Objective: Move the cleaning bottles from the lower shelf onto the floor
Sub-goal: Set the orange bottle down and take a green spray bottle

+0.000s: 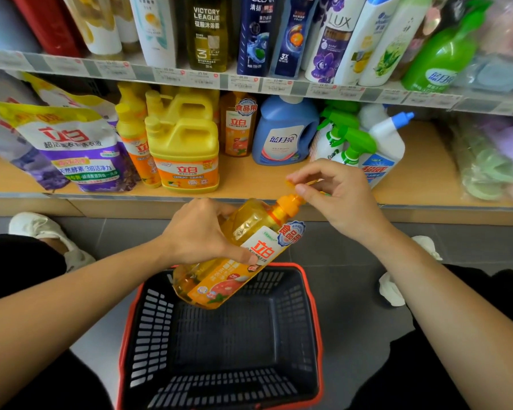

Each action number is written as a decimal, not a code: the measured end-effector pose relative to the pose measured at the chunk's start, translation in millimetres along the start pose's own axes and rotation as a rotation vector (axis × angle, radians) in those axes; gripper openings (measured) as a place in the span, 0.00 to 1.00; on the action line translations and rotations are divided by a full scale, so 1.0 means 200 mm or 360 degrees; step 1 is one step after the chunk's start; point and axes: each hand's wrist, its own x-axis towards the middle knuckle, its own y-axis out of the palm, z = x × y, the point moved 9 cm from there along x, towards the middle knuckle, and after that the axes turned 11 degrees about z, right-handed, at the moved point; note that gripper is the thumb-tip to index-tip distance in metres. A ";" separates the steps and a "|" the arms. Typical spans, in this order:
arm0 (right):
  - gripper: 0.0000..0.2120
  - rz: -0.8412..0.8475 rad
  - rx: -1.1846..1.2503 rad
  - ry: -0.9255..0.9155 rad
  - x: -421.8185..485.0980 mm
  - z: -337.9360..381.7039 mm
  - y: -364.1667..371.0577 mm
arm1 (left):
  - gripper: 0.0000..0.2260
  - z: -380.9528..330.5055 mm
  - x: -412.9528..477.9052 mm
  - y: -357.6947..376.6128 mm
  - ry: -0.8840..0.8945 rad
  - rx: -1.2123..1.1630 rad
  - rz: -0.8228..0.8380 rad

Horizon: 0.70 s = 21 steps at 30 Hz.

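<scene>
The orange dish-soap bottle (228, 284) is off the lower shelf (264, 179) and in the air, tilted with its base down to the left and its orange cap (290, 202) up to the right, hanging over the far rim of a navy shopping basket (151, 321) that sits on the floor (353, 261). The left hand (202, 232) wraps the bottle's upper body, its fingers (243, 255) curled round the label. The right hand (338, 196) pinches at the cap with thumb and forefinger, the other fingers loosely curved. What exactly it nips there is too small to tell. The bottle looks full, so probably fairly heavy for its size, with stiff plastic walls and a glossy sleeve that may be slippery. The waist under the shoulder seems the surest hold, and the cap is better for steadying than for carrying. On the shelf remain a matching orange bottle (239, 128) towards the back, a big yellow handled jug (184, 155) at the front edge with a slim yellow bottle (137, 143) touching its left side, a blue laundry bottle (285, 134), green-trigger sprayers (350, 137) and a white bottle with a blue nozzle (388, 143) just beside them. Soft refill pouches (71, 149) slump at the left end. The basket takes up the floor straight below the hands, so a set-down likely has to go beside it, and the upper shelf's lip hangs low over the tall jugs.
</scene>
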 end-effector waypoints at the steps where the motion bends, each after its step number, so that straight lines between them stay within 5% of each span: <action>1: 0.08 -0.0025 0.0024 0.0008 0.00 -0.01 -0.01 | 0.32 0.01 0.01 0.00 0.0003 -0.0090 -0.0008; 7: 0.17 -0.0039 0.0298 0.0334 -0.04 -0.19 0.02 | 0.27 0.08 0.03 -0.05 0.0054 -0.0605 -0.0202; 12: 0.21 0.0291 0.0758 0.0636 -0.13 -0.31 0.27 | 0.22 0.08 0.03 -0.08 0.0104 -0.1014 -0.0271; 17: 0.36 0.0547 0.0889 0.0531 -0.16 -0.25 0.50 | 0.20 0.04 0.03 -0.09 0.0165 -0.1322 -0.0321; 21: 0.44 0.0472 0.0994 0.0399 -0.14 -0.22 0.52 | 0.23 0.06 0.04 -0.07 0.0131 -0.1496 -0.0378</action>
